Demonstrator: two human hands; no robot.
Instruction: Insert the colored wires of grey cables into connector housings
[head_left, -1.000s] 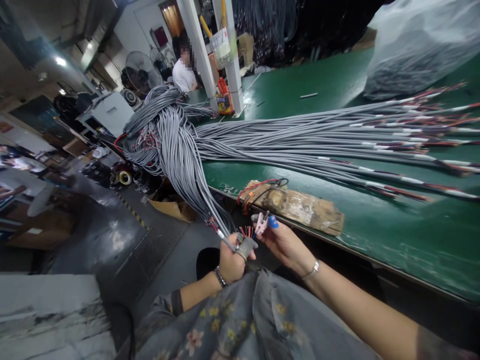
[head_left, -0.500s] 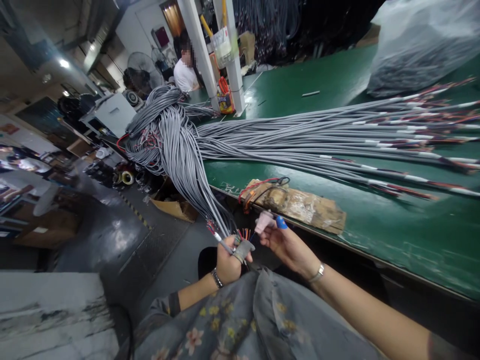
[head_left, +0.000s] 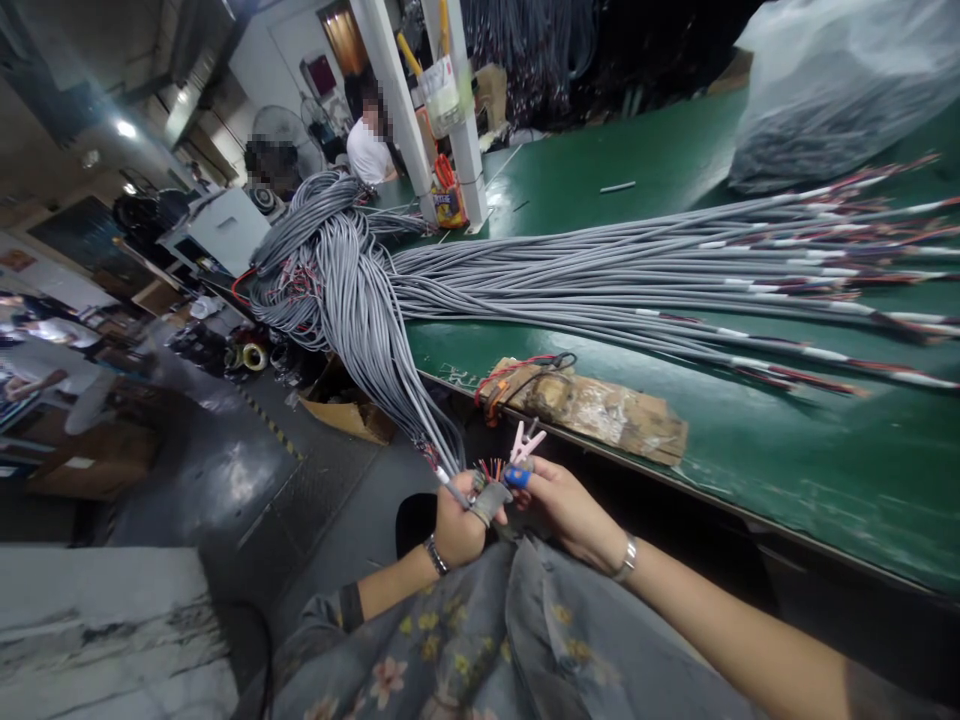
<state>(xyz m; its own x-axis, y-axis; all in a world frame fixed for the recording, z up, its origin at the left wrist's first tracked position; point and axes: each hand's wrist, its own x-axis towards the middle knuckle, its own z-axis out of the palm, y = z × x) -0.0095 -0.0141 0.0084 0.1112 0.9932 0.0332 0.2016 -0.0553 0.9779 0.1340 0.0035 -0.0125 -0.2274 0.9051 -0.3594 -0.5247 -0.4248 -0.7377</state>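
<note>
Cable (head_left: 454, 492), grey, round-sheathed, with fanned multicoloured wire ends (head_left: 491, 468): lower centre of the frame, gripped in the person's closed left hand (head_left: 459, 525). Clip (head_left: 525, 443), pale pink, peg-shaped: just right of the wire ends, pinched in the right hand (head_left: 570, 505). Massed cables (head_left: 600, 265), long, grey: upper left to right edge, across green tabletop (head_left: 817, 480). Board (head_left: 630, 415), brown, oblong, wooden-looking: centre right, along the tabletop's near edge.
</note>
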